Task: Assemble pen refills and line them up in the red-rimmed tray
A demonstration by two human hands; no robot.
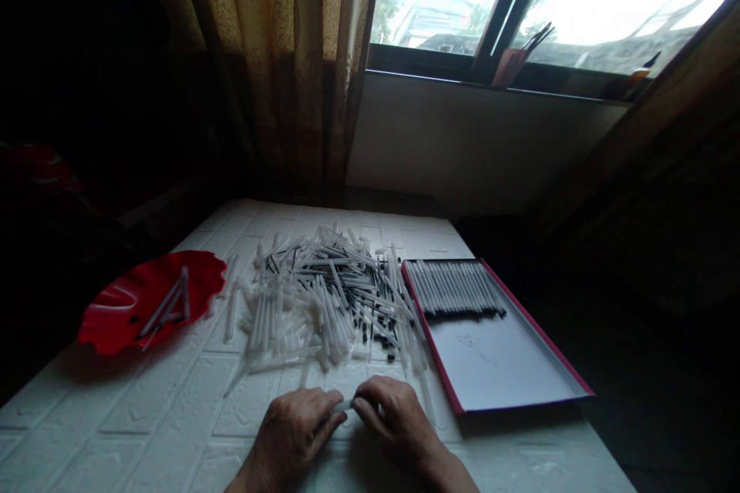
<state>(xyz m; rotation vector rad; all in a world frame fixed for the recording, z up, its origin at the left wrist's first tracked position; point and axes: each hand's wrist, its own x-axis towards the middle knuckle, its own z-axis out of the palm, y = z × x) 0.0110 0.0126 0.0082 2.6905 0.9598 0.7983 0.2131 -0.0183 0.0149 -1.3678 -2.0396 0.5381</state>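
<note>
Between my two hands, near the front of the table, is a short visible stretch of a whitish translucent pen barrel (pixel 344 405). My left hand (pixel 297 425) is closed around one end of it, thumb and fingers pressed together. At its other end, my right hand (pixel 398 420) pinches with thumb and forefinger; any small part there is hidden by the fingers. Just beyond my hands lies a loose pile of clear pen barrels (pixel 269 323), mixed with dark thin refills (pixel 341 277) and small black pen plugs (pixel 381 339).
On the right, a pink-edged shallow box (pixel 520 389) holds a row of pens (pixel 456 286) with black ends. A red wavy-rimmed dish (pixel 109 296) with several barrels stands left. The white brick-patterned table (pixel 167 408) faces a curtain (pixel 283 54) and a window (pixel 439 8).
</note>
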